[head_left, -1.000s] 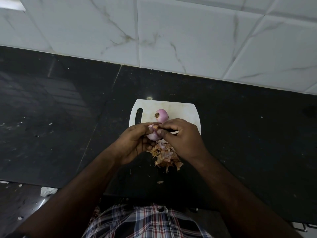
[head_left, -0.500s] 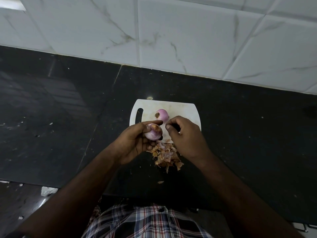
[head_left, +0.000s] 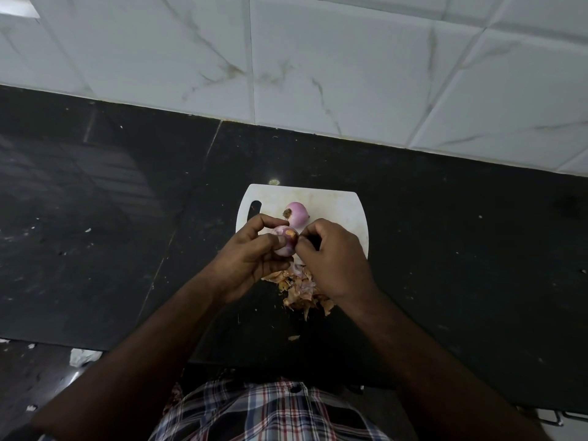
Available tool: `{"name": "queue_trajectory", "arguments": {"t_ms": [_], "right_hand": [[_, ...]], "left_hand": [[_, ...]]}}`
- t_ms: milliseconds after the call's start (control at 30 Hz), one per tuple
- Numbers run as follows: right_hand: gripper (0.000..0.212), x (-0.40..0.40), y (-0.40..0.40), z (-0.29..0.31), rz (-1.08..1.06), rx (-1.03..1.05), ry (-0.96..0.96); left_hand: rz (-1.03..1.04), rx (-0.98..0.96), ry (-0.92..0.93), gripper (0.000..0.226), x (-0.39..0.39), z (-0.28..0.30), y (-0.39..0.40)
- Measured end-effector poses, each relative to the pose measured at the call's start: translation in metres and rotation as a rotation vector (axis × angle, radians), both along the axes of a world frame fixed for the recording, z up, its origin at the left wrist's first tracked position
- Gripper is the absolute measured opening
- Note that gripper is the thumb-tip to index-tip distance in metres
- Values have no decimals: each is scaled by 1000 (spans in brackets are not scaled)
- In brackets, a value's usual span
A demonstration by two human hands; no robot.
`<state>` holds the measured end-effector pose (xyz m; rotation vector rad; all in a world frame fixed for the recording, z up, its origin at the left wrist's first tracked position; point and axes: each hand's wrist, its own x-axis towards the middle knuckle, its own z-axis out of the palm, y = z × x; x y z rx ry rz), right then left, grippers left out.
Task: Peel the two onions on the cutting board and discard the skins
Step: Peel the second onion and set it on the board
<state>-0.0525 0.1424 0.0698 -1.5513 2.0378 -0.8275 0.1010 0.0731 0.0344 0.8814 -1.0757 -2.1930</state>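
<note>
A small white cutting board (head_left: 343, 211) lies on the black counter. One peeled pink onion (head_left: 297, 214) rests on it, root end to the left. My left hand (head_left: 248, 259) grips a second pink onion (head_left: 284, 241) just above the board's near edge; a patch of brown skin remains at its right end. My right hand (head_left: 334, 259) has its fingers curled, and its fingertips pinch at that brown patch. A heap of brown and pink onion skins (head_left: 302, 289) lies on the counter below my hands, partly hidden by my right wrist.
The black stone counter (head_left: 111, 233) stretches to both sides, backed by a white marble-tiled wall (head_left: 318, 58). A stray skin flake (head_left: 293, 338) lies near the counter's front edge. A crumpled white scrap (head_left: 83, 356) sits on the floor at lower left.
My right hand, which had drawn away from the onion half a second ago, has come back to pinch at its right end. My left hand has turned the onion slightly.
</note>
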Motion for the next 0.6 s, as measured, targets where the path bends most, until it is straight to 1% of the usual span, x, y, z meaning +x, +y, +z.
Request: {"name": "queue_trajectory", "arguments": {"t_ms": [100,167,300,400,433,500,567,600], "right_hand": [[25,1,-3,-2,26,27,24],[30,0,-4,-2,29,30,48],[29,0,-4,2,37,16,95],[21,-5,-6,4,67,18,121],[17,-8,-7,4,81,23,90],[14,-13,-8,4,81,26,-36],[17,-16,-7,4,67,25,-165],[20,-16,-6,3,66,26,-192]], "left_hand": [[-16,-5,-3,32,-1,-1,-2],[-22,1,13,30,-1,-2,-1],[-32,5,36,31,-1,-2,-2],[-43,22,41,36,1,0,-3],[-44,30,42,37,2,0,-4],[-33,49,43,38,3,1,-4],[-19,54,32,41,3,0,-4],[-20,49,24,42,3,0,-4]]}}
